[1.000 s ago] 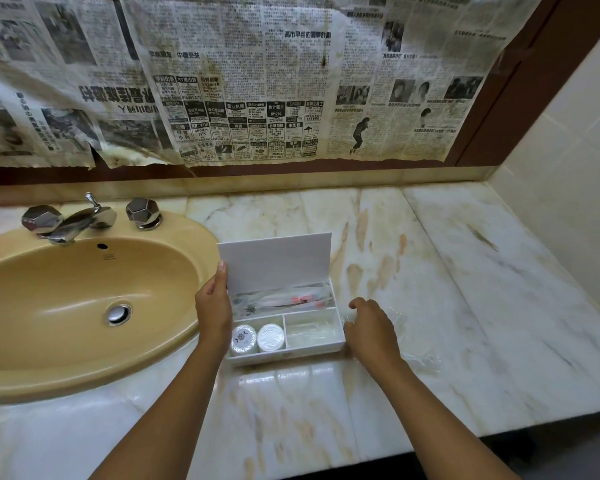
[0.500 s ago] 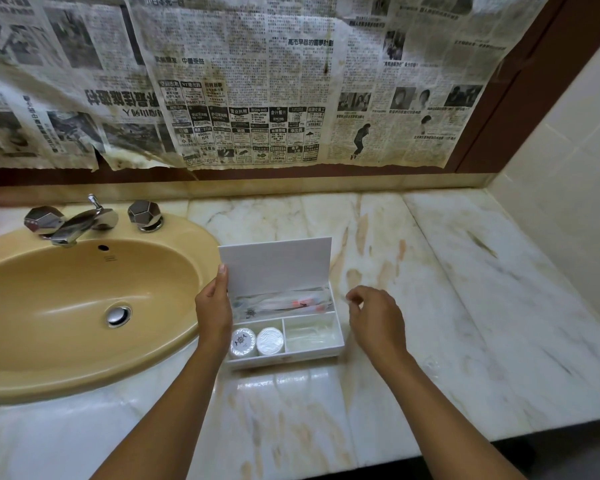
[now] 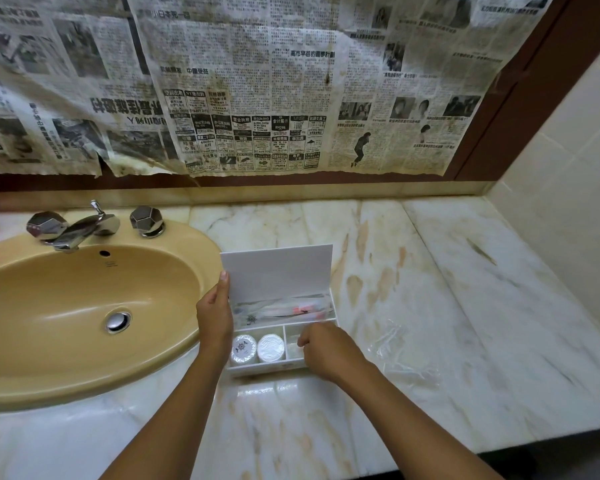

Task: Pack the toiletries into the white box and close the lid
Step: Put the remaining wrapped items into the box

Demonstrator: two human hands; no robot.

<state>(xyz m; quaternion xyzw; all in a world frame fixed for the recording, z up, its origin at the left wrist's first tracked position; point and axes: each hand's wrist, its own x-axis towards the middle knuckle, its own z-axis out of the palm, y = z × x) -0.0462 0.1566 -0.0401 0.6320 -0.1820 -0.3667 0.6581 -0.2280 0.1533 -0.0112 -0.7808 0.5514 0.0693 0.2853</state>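
Hovering right hand [image 3: 328, 351] over white box [image 3: 278, 275], perhaps.

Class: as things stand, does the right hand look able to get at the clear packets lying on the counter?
Probably yes: the right hand is over the box, the packets lie just beside it, nothing between.

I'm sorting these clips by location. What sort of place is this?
Most likely a bathroom, perhaps in a hotel: a yellow sink with a chrome tap set in a marble counter, and a white box of toiletries beside it.
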